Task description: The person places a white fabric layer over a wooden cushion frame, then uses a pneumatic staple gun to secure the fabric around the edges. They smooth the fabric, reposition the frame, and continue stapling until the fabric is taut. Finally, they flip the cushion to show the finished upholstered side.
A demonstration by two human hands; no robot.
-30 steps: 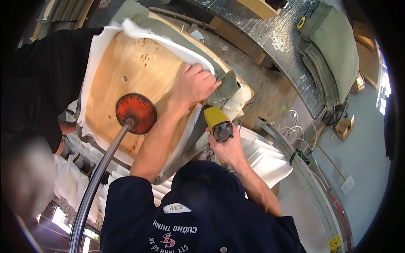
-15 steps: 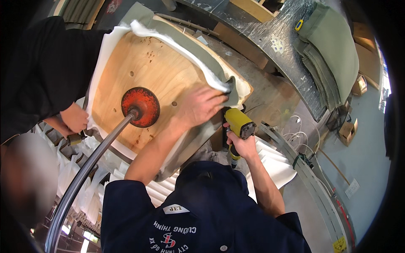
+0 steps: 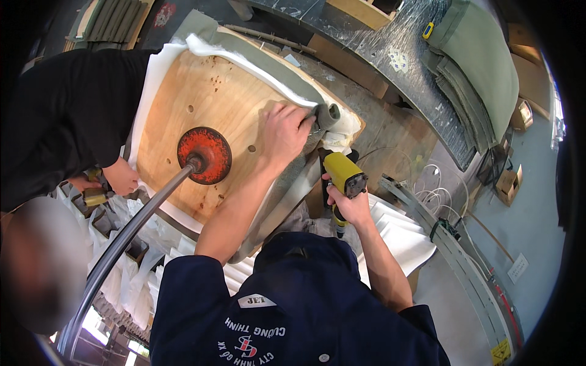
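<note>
A curved wooden panel (image 3: 238, 85) has white padding (image 3: 220, 52) and grey-green fabric (image 3: 262, 67) along its edges. A round red pad (image 3: 204, 155) on a metal rod rests against its middle. My left hand (image 3: 284, 135) is closed on the fabric at the panel's right corner, thumb and fingers drawing it over the edge. My right hand (image 3: 353, 206) grips a yellow and black staple gun (image 3: 345, 172) just below that corner. The gun's nose is hidden near the fabric.
At the left, a co-worker's hand (image 3: 122, 177) touches the panel's edge; their other hand is by a second yellow tool (image 3: 94, 196). Stacked fabric pieces (image 3: 476, 67) lie on the dark table at the upper right. Coiled white hose (image 3: 436, 189) and a metal rail (image 3: 452, 262) are right.
My left hand has moved up and left, drawing the fabric over the padding at the corner. My right hand and the staple gun have stayed nearly in place.
</note>
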